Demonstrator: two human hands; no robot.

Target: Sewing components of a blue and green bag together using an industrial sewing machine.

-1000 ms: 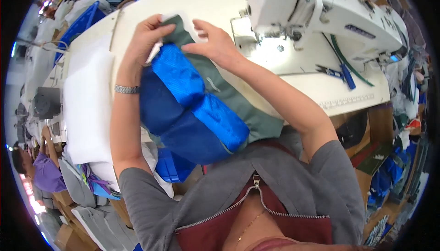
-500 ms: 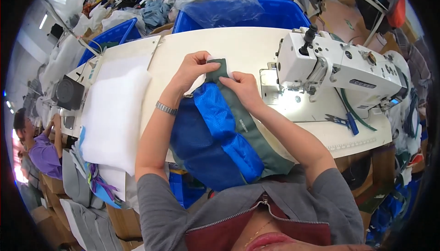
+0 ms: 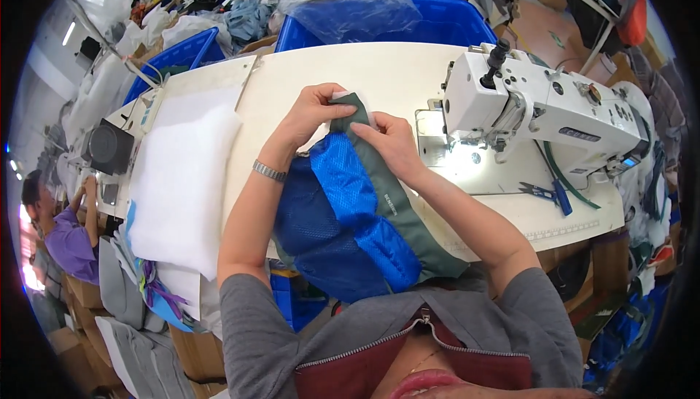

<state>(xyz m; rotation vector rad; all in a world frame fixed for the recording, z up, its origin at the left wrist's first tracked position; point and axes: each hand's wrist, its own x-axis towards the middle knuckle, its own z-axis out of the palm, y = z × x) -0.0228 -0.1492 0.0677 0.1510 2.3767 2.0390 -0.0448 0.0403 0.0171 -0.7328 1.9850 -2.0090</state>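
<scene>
so the fabric piece (image 3: 339, 180) is bright blue and navy with a dark green strip (image 3: 373, 173) down its right side. it runs from the upper end, held over the white tabletop (image 3: 350, 64) left of the sewing machine, down past the table's near edge toward the person's front. can't tell if the bottom touches their top.

left hand (image 3: 317, 111) is pinching the top end of the strip, a bit of white layer (image 3: 339, 96) poking out there. right hand (image 3: 390, 140) grips the strip's edge a little lower, thumb on the front, fingers mostly hidden behind. neither grip looks super tight imo, but hard to say how hard they press.

what could go wrong: if the pinch slackens, the white layer could creep out of line with the green, since slick-looking cloth slides easily. the lower half isn't held by either hand, so its weight could tug the top askew. bunching where the blue panels pucker might pull the edge wavy too.

further out, the sewing machine (image 3: 539, 100) is on the right with its lamp lit, open snips (image 3: 536, 190) beside it. loose cloth drifting that way could snag on those blades. white padding (image 3: 182, 188) lies left, well clear of the hands.
</scene>
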